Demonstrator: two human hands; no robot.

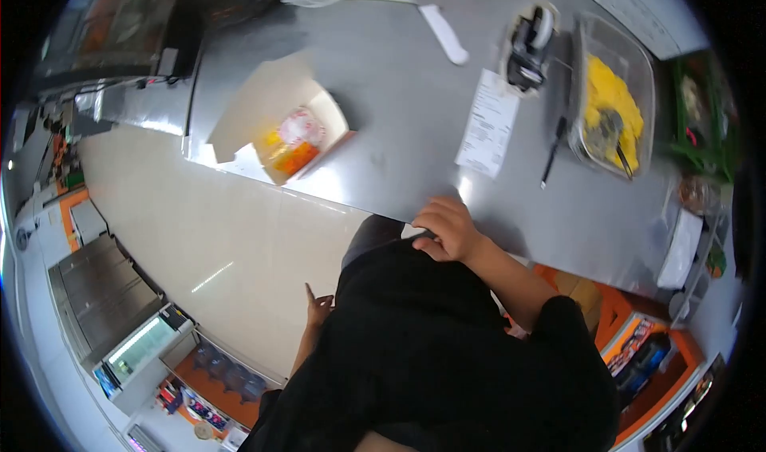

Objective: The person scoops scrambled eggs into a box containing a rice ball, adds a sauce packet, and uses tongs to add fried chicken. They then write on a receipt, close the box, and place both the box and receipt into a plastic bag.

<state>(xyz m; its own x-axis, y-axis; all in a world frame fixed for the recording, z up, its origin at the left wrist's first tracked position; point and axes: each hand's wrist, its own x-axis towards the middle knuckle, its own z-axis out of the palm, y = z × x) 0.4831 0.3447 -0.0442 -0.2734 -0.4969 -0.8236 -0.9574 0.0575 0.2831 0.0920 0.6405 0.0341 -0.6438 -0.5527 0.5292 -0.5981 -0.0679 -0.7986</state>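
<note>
My right hand (pixel 448 230) is at the front edge of the steel counter (pixel 383 101), fingers loosely bent and thumb apart, with no object visible in it. Low beside my body hangs my left hand (pixel 319 307), partly hidden by my black shirt; one finger points out and nothing shows in it. The nearest thing to my right hand is a printed receipt (pixel 487 125), flat on the counter. Further left stands an open cardboard box (pixel 239 121) holding a red-and-white wrapped item (pixel 302 128) and orange and yellow packets (pixel 291 157).
A tape dispenser (pixel 528 49) touches the receipt's top. Right of it are a black pen (pixel 553 153) and a clear tub (pixel 648 93) with yellow food and a utensil. A white-handled knife (pixel 444 35) lies at the back. Water bottles (pixel 227 372) stand on a low shelf behind.
</note>
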